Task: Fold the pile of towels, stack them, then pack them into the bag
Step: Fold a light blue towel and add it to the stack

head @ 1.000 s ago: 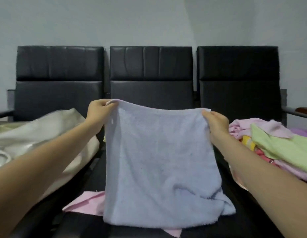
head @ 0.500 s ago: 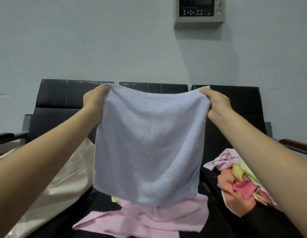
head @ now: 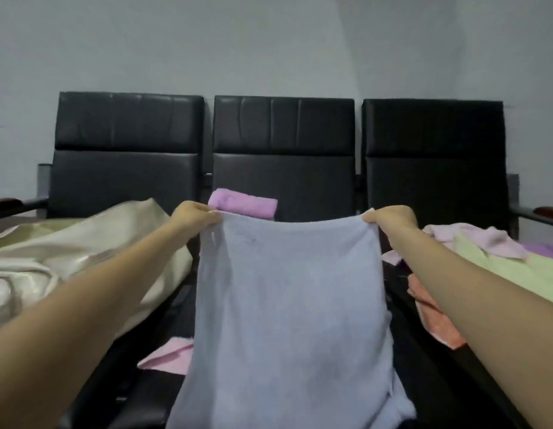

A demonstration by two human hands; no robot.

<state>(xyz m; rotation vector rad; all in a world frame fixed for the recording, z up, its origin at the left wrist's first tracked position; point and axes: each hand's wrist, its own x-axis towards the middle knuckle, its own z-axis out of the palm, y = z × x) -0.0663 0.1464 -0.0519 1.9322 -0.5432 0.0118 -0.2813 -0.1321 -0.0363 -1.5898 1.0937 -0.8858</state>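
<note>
Nearest to me, both forearms reached forward over the middle seat [head: 151,394]. I noted a pink towel [head: 167,354] lying flat on that seat, partly covered by the blue towel [head: 287,305], whose lower end rested bunched on the seat near me. My left hand [head: 191,216] pinched the blue towel's top left corner; my right hand [head: 389,219] pinched the top right corner, both with fingers curled on the cloth, holding the top edge stretched and sloping away from me.

To the left lay the cream bag [head: 68,267], slumped on the left seat. To the right lay the unfolded pile [head: 492,261], with green, pink and orange pieces. Beyond the hands, one folded purple towel [head: 244,204] sat against the middle backrest.

My judgement: folding was in hand, early in the task, with one towel finished and the pile largely untouched. The next move called for laying the blue towel flat and bringing the held corners over evenly, keeping edges aligned.
</note>
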